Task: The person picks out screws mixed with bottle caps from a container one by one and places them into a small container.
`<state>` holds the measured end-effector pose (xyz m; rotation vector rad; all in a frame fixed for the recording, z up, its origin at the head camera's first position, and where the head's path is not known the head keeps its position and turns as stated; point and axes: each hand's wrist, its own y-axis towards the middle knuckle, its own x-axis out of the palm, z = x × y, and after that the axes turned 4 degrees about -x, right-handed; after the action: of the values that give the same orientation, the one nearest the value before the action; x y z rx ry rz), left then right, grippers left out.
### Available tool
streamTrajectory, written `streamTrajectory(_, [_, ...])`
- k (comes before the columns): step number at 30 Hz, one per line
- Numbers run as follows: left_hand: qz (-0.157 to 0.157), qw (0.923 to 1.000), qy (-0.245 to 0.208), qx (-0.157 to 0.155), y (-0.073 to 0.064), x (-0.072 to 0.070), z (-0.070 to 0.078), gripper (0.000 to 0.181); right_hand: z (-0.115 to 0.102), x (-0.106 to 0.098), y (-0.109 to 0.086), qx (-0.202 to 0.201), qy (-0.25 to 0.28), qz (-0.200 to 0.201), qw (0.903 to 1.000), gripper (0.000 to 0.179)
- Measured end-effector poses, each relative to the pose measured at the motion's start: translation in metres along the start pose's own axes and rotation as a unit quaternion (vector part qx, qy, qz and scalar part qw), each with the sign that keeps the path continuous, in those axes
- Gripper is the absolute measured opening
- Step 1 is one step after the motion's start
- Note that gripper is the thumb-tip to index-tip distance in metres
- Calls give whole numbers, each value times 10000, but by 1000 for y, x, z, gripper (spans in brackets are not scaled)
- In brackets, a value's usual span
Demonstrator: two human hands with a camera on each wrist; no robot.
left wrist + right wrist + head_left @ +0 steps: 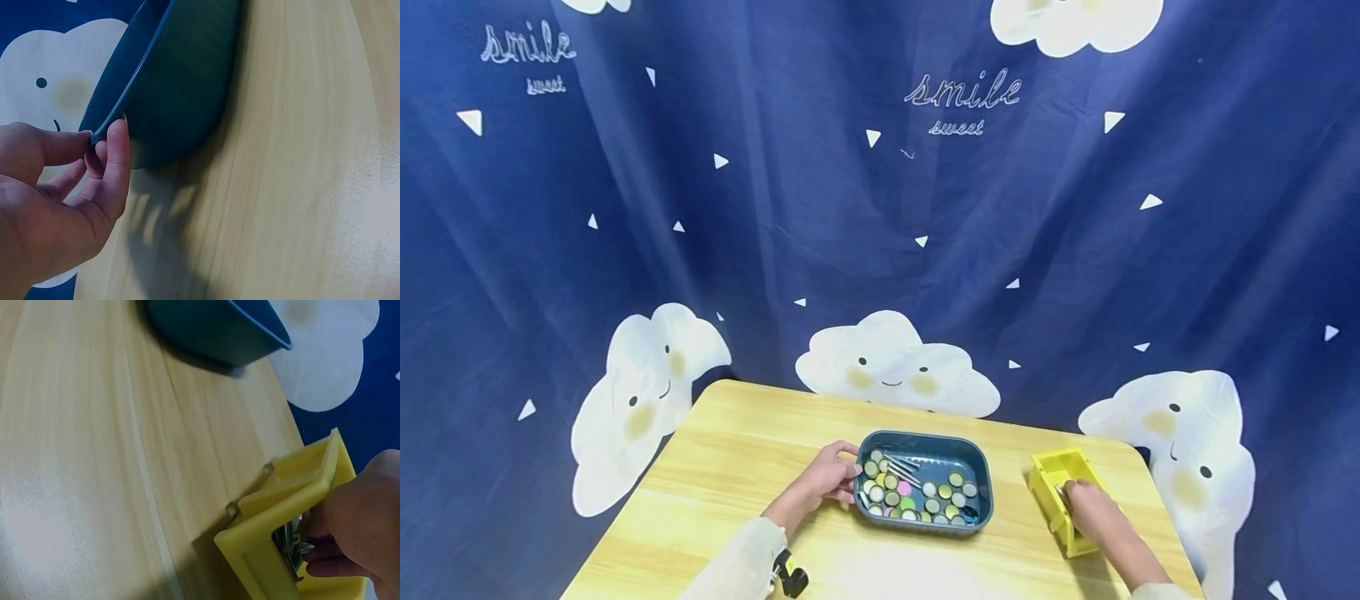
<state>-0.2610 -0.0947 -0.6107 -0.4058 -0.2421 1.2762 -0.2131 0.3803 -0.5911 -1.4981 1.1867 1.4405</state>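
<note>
A dark teal tray [981, 467] sits on the table, holding many small round caps [932, 505] and several long metal screws [902, 472]. At its left end, my left hand [831, 473] pinches the rim between thumb and fingers, as the left wrist view shows closely. Over to the right stands a yellow bin [1051, 508]. My right hand [1093, 510] reaches down into it, fingers curled at a bunch of shiny metal screws [290, 547]. The bin's wall and the hand itself partly hide those screws.
The pale wooden table [760, 425] runs back to a blue curtain [850, 208] printed with clouds. A small blue-black item [970, 515] lies in the tray's near right corner. A black strap device [790, 573] is on the left wrist.
</note>
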Motion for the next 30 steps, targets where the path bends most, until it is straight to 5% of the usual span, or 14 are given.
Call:
streamTrajectory(10, [-1,10000,15,30,1,0,-2,43,7,7,0,133,103,-57,9998,12])
streamTrajectory(19, [26,10000,-83,32,0,-1,0,44,1,-8,6,241,-40,185,9995,3])
streamTrajectory(30, [62,9999,-82,12,1,1,0,43,-21,-26,21,52,-72,1132,9935,13])
